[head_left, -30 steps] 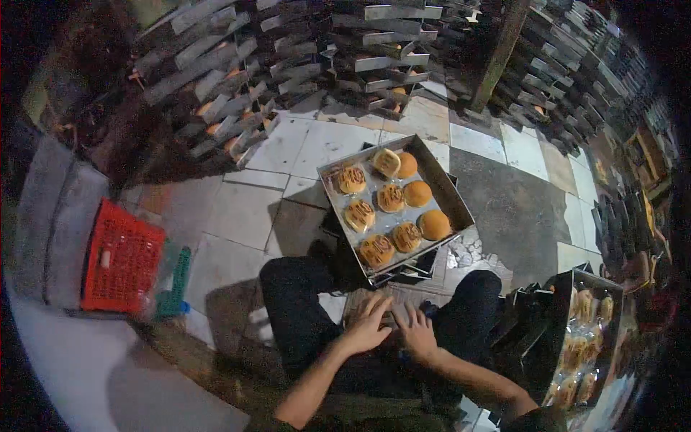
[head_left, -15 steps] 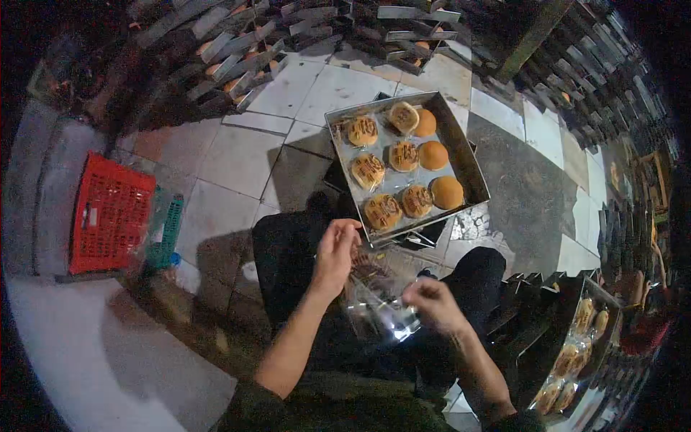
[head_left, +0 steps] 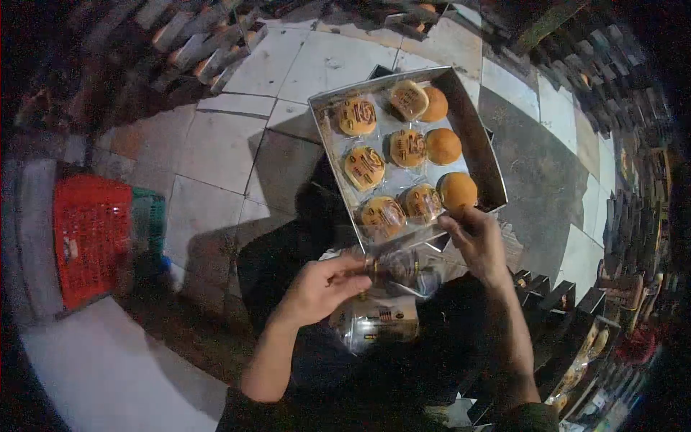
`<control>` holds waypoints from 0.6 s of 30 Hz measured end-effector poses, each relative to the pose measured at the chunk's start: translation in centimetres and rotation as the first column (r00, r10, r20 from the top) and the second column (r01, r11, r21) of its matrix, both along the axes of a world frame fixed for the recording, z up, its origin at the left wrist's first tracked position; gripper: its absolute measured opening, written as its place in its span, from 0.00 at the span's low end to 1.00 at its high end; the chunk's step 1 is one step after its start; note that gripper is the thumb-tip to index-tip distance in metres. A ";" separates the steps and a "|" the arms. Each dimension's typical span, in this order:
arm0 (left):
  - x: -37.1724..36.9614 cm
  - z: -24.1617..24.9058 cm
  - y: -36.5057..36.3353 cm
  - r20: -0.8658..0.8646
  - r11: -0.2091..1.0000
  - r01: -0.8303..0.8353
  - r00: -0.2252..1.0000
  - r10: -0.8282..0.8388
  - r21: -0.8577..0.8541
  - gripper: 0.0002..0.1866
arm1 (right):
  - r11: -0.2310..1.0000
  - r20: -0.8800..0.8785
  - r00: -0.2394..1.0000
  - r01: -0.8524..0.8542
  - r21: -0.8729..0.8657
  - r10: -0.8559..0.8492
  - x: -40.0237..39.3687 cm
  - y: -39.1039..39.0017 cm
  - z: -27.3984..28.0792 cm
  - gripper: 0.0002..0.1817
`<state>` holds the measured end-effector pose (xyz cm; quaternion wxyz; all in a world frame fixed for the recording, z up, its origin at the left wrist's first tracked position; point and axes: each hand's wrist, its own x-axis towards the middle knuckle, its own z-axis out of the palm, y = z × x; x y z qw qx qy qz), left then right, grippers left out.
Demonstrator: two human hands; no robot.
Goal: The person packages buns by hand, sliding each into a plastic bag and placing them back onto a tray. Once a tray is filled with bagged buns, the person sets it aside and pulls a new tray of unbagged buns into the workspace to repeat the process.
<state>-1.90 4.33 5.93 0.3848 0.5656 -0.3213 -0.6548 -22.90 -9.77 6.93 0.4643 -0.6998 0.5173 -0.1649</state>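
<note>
My left hand (head_left: 324,288) pinches the edge of a clear plastic bag (head_left: 407,270) with dark print, in front of the tray. My right hand (head_left: 476,241) is at the near right corner of the metal tray (head_left: 493,169), its thumb and fingers a little apart at the lower edge of a plain bun (head_left: 458,191). Two more plain buns stand behind that one along the right side. Several buns in printed clear wrappers, such as this wrapped bun (head_left: 364,168), fill the left and middle. A stack of clear bags (head_left: 378,322) lies on my lap.
At the left stand a red crate (head_left: 93,237) and a green crate (head_left: 147,223). Another tray with wrapped buns (head_left: 576,371) is at the lower right. Stacked dark trays (head_left: 209,57) line the back and right, around the tiled floor (head_left: 216,151).
My right hand has moved up from the bags to the tray's near right corner. My left hand has come down from the tray's edge and now pinches a bag. The view has shifted slightly.
</note>
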 end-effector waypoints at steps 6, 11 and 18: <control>-0.5 -1.6 -3.0 0.310 0.990 -0.132 0.944 0.109 0.052 0.08 | 0.998 0.125 0.991 0.056 -0.004 -0.055 0.9 -5.1 -3.4 0.11; -0.7 -2.2 -4.5 0.312 0.806 -0.567 0.806 0.503 0.167 0.06 | 0.920 -0.429 0.895 -0.058 -0.388 -0.124 -5.1 -13.5 -20.7 0.14; -0.1 -4.6 -3.6 -0.137 0.771 -0.623 0.759 0.637 0.133 0.25 | 0.924 -0.759 0.632 -0.364 -0.114 0.155 -9.4 -11.4 -20.9 0.46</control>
